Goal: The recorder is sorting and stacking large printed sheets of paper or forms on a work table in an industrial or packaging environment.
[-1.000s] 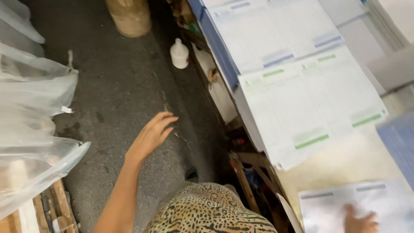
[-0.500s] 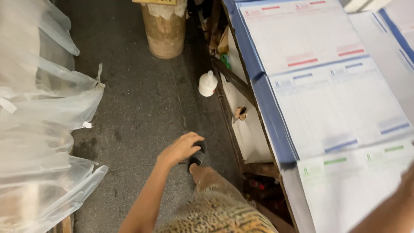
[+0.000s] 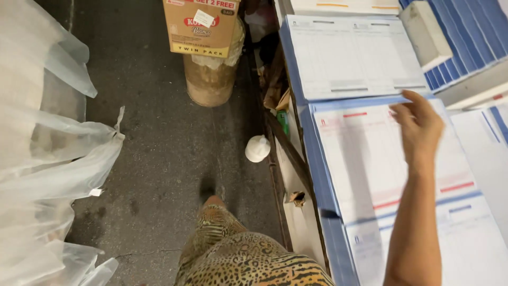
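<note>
I see my right hand [image 3: 420,127], fingers loosely spread and holding nothing, hovering over the white printed form sheet with red bars [image 3: 370,159], which lies flat atop blue-edged stacks on the surface [image 3: 323,212], overlapped for easy picking; my left hand is out of view.

Right hand [image 3: 420,127] reaches out over the stack of white printed forms with red bars [image 3: 391,159], fingers loosely spread, hovering at or just on the top sheet; contact unclear due to blur. Another form stack with grey print [image 3: 352,55] lies just beyond it. Blue sheet edges [image 3: 317,175] line the bench side. Left hand out of frame. On the dark floor [image 3: 159,148]: white bottle [image 3: 257,148], cardboard box [image 3: 201,26] atop a brown drum [image 3: 211,82], clear plastic bags [image 3: 47,169] at left. Leopard-print garment [image 3: 243,259] at bottom.
</note>
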